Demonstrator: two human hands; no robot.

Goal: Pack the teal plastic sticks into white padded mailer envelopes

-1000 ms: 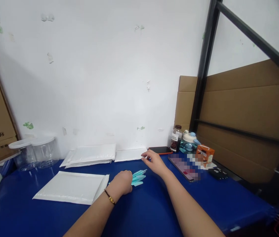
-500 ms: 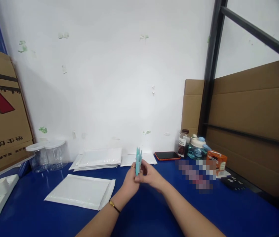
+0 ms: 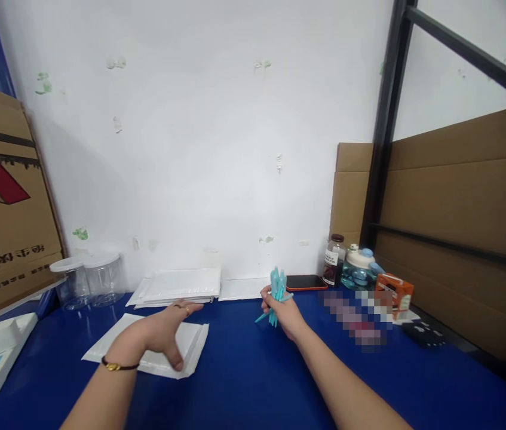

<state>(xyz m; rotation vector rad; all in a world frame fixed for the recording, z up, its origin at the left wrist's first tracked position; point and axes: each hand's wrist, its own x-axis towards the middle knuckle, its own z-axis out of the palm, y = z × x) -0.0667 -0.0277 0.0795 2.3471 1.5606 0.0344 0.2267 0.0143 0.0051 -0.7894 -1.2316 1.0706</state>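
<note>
My right hand point(image 3: 282, 310) is closed around a bundle of slim teal pens point(image 3: 276, 285), held a little above the blue table. Most of them stand upright together, while one pokes out crosswise below the fingers. My left hand point(image 3: 163, 334), fingers spread and thumb apart, is over a white padded envelope point(image 3: 192, 352) lying flat at the left. It holds nothing, and I cannot tell whether it touches the envelope, part of which it hides. The two hands are well apart.
Behind lie stacked white envelopes point(image 3: 181, 283) and another white envelope point(image 3: 241, 289). A phone point(image 3: 306, 282), brown-capped bottle point(image 3: 333, 263), blue-lidded jug point(image 3: 358, 272) and orange box point(image 3: 393, 295) stand at right. Clear jars point(image 3: 103, 283) and a white device point(image 3: 11, 343) are at left.
My left hand has let go of the teal bundle and moved left over the envelope, opening. My right hand has moved slightly right with the pens, which now fan out more.
</note>
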